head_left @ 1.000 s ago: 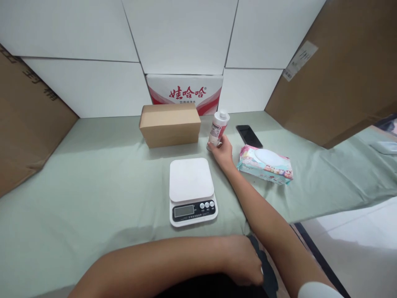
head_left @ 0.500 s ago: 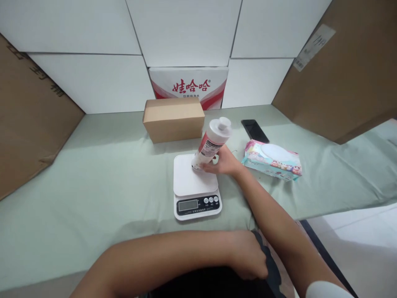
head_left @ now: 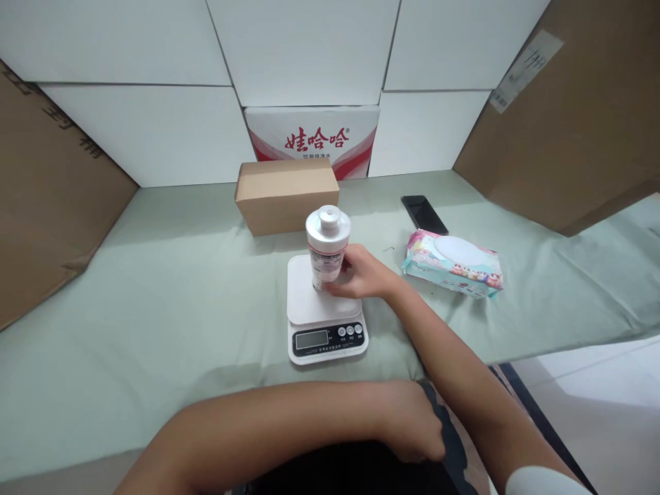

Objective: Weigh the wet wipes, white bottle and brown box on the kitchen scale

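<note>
A white bottle (head_left: pixel 328 242) with a red-edged printed label and white cap stands nearly upright over the plate of a white digital scale (head_left: pixel 305 313). My right hand (head_left: pixel 361 271) grips the bottle's lower part from the right, thumb in front. Whether the base rests fully on the plate is partly hidden by my fingers. The scale's display and its round buttons face me. My left hand (head_left: pixel 412 423) lies in my lap below the table edge, curled like a fist, with nothing visible in it.
Behind the scale is a brown cardboard box (head_left: pixel 286 199), with a white-and-red carton (head_left: pixel 268 127) against the wall. To the right lie a black phone (head_left: pixel 425 214) and a pack of wipes (head_left: pixel 451 265). Large cardboard panels (head_left: pixel 577 137) flank the green-clothed table (head_left: pixel 155 302).
My right hand has brought the leaning bottle upright, its top swinging left over the scale. My left hand stays in place.
</note>
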Available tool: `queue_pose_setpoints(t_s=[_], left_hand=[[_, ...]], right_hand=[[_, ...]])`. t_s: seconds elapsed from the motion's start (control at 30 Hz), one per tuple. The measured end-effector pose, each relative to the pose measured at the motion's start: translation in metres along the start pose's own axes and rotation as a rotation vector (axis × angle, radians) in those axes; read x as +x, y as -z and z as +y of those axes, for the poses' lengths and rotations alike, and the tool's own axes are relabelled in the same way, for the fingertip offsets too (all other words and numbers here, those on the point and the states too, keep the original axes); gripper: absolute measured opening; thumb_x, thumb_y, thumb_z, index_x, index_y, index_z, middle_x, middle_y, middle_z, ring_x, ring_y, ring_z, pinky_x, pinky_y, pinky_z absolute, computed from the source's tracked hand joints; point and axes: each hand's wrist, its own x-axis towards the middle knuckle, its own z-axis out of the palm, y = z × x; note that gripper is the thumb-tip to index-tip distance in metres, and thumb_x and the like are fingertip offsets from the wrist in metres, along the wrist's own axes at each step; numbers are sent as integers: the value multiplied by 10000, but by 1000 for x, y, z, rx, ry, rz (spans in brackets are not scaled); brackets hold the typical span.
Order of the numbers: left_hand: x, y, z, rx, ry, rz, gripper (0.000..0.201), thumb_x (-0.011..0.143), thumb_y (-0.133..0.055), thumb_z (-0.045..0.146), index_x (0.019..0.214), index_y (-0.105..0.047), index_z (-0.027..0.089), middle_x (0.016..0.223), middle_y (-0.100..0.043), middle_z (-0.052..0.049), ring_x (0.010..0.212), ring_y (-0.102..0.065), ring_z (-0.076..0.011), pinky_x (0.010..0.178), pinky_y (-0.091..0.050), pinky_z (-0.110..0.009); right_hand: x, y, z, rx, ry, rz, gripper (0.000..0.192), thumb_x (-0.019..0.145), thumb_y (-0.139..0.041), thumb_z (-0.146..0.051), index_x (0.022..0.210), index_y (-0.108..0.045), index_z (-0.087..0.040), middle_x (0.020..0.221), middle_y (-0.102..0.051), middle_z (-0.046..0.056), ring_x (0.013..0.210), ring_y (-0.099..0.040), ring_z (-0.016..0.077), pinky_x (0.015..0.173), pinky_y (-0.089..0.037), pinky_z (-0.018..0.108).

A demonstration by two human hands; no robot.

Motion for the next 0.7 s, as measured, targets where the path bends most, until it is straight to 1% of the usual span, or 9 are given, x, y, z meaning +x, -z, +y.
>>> queue_pose_setpoints(t_s=[0.07, 0.13, 0.2, 0.23, 0.33, 0.43, 0.6, 0.7], left_hand=[[0, 0, 0, 3, 4, 15, 131, 823, -696, 232, 701, -740, 252, 632, -707, 4, 504, -581, -171, 421, -333, -341], [-1, 0, 1, 18, 12, 40, 129, 822, -702, 236, 700, -736, 255, 621, -701, 5, 498, -577, -171, 422, -327, -338], [-1, 0, 1, 30, 15, 38, 126, 832, -693, 242, 717, -744, 256, 626, -704, 5, 501, -580, -171, 426, -329, -334], [-1, 1, 1, 32, 13, 25, 127, 840, -684, 247, 731, -750, 255, 641, -712, 4, 509, -586, -173, 429, -335, -333], [-2, 4, 1, 19, 2, -21, 145, 861, -649, 243, 790, -775, 248, 695, -740, -1, 540, -604, -177, 449, -361, -330], [-3, 5, 0, 11, 3, -29, 158, 862, -643, 240, 825, -797, 236, 691, -734, -4, 543, -602, -182, 459, -375, -336], [-3, 5, 0, 4, 2, 34, 103, 813, -711, 242, 734, -777, 233, 645, -709, -2, 537, -596, -179, 434, -354, -344], [-2, 7, -1, -17, -10, 17, 124, 807, -710, 232, 692, -755, 242, 645, -711, -4, 537, -593, -179, 434, -353, -346]], right_hand=[[0, 8, 1, -6, 35, 88, 516, 737, -836, -396, 1174, -626, -218, 977, -677, 24, 688, -491, 126, 621, -425, 283], [-1, 16, 3, 35, 61, 210, 657, 746, -845, -453, 1308, -575, -247, 1075, -676, 34, 645, -423, 103, 593, -393, 282], [-2, 22, 5, 102, 69, 292, 682, 784, -816, -494, 1369, -542, -275, 1175, -671, 45, 631, -401, 92, 590, -382, 285], [-3, 23, 7, 127, 68, 309, 672, 795, -807, -510, 1370, -546, -280, 1190, -671, 45, 625, -394, 88, 589, -377, 286], [-2, 20, 9, 162, 71, 267, 648, 783, -823, -514, 1335, -585, -270, 1132, -682, 32, 611, -393, 81, 574, -365, 281], [-2, 16, 10, 183, 75, 224, 640, 767, -838, -512, 1311, -613, -263, 1085, -680, 24, 605, -392, 78, 552, -351, 275], [-2, 16, 13, 232, 46, 281, 633, 782, -804, -590, 1303, -621, -280, 1117, -690, 37, 581, -350, 79, 533, -330, 286], [-3, 17, 15, 265, 56, 298, 613, 792, -797, -595, 1292, -622, -287, 1080, -693, 30, 571, -326, 79, 533, -307, 289]])
